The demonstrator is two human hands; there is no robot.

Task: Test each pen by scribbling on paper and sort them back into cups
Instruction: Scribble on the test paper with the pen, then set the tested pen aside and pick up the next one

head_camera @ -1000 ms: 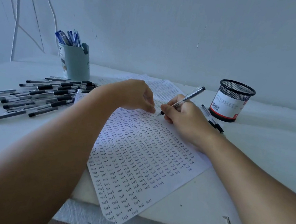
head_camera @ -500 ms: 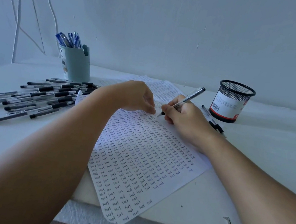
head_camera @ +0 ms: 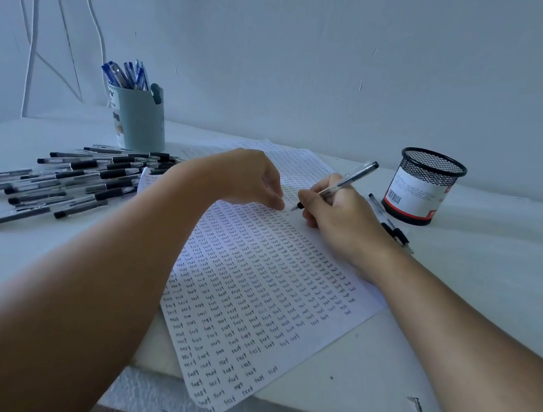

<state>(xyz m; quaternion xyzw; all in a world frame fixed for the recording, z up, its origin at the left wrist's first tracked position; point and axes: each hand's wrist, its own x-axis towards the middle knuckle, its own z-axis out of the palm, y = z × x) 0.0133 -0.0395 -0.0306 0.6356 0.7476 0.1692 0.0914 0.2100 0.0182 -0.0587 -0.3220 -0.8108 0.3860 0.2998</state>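
Little has shifted: right hand [head_camera: 338, 214] still grips pen [head_camera: 345, 184], tip on paper [head_camera: 269, 292]; mesh cup [head_camera: 421, 187] lies just right; left hand [head_camera: 249, 178], fingers curled, steadies the sheet.

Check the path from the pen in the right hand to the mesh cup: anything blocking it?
Nothing visible blocks it. The right hand grips the pen with its tip on the paper; the mesh cup stands further right, its mouth open. Loose pens lie flat beside the cup's base, below any lifted path.
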